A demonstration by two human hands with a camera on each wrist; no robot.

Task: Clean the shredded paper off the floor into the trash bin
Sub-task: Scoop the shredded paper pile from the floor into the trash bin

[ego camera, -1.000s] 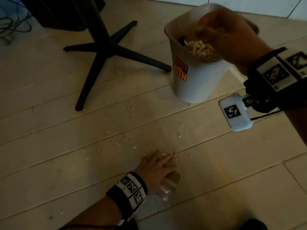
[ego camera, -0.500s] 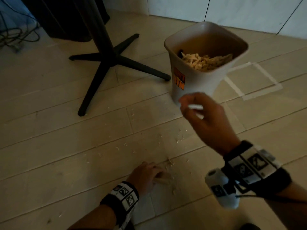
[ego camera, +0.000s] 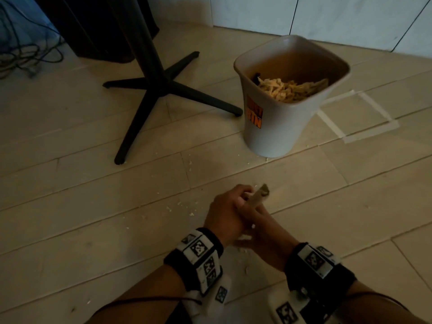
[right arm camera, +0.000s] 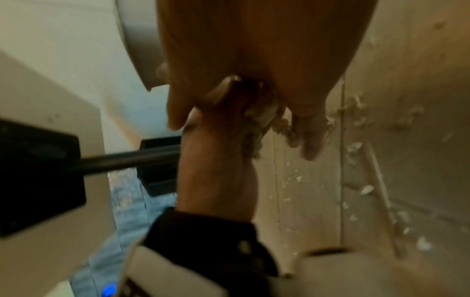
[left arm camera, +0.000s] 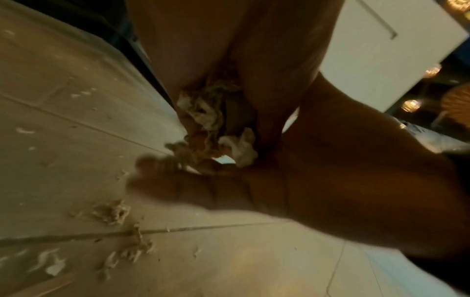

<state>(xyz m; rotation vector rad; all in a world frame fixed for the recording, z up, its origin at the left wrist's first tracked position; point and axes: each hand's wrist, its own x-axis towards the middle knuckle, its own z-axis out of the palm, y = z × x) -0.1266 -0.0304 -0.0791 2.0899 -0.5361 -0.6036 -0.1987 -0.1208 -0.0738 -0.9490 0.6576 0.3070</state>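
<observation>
Pale plank floor, strewn with paper bits.
Left to right: a black table base stood beyond; the left hand and right hand met low over the floor, pressed together around a wad of shreds with a card poking out above; the bin, part full of shreds, stood farther right.
</observation>
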